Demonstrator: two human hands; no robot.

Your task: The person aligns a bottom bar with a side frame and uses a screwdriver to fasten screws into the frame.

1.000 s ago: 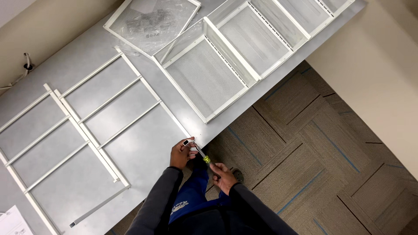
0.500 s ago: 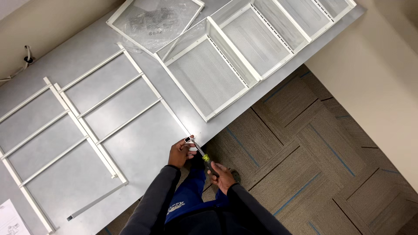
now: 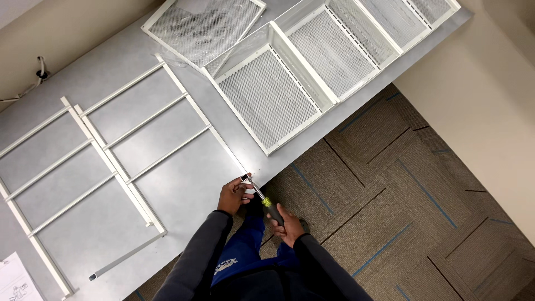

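My right hand (image 3: 285, 221) grips the dark handle of a screwdriver (image 3: 263, 199) with a yellow-green collar, its shaft pointing up-left at the lower end of a white metal ladder frame (image 3: 146, 125). My left hand (image 3: 233, 194) pinches that frame's end at the table's near edge, next to the screwdriver tip. The frame lies flat on the grey table (image 3: 184, 189) with three rungs across it.
A second white ladder frame (image 3: 50, 167) lies to the left. White mesh baskets (image 3: 273, 95) stand at the table's far side, one holding a clear plastic bag (image 3: 203, 25). A loose grey bar (image 3: 125, 256) and a paper sheet (image 3: 14, 281) lie at lower left. Patterned carpet floor is on the right.
The view has shifted slightly. Both hands stay at the frame's end with the screwdriver, barely moved.
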